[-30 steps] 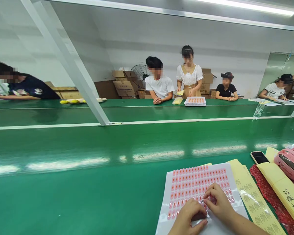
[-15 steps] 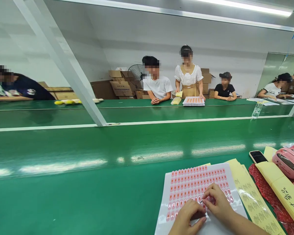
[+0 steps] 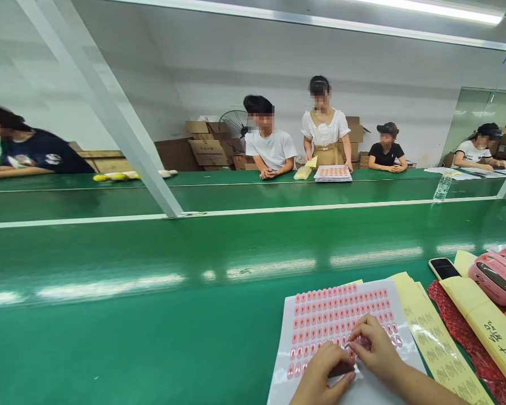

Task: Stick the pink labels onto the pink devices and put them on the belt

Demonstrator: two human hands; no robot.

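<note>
Rows of pink press-on nails [image 3: 324, 325] with red-orange centres lie on a white sheet [image 3: 280, 360] at the lower right of the head view. Over the lower rows, my left hand [image 3: 326, 371] is closed, thumb and fingers curled towards each other; what sits between them is too shaded to name. Close beside it, my right hand [image 3: 373, 349] is closed in a pinch above the nails. A tiny pale edge shows at its fingertips, touching or nearly touching the left fingers. Both hands cover part of the lower rows.
Right of the sheet lie yellow label sheets [image 3: 436, 343], red bubble wrap [image 3: 459, 326], a yellow packet [image 3: 484, 320], a phone [image 3: 444, 269] and pink cases [image 3: 495, 278]. A slanted metal post [image 3: 109, 112] stands at left. Several people sit or stand across the green table [image 3: 109, 349]; a bottle [image 3: 442, 187] stands there.
My hands stay almost in place over the lower rows. Across the table, the person at far right has sat more upright, and the one at far left has shifted slightly.
</note>
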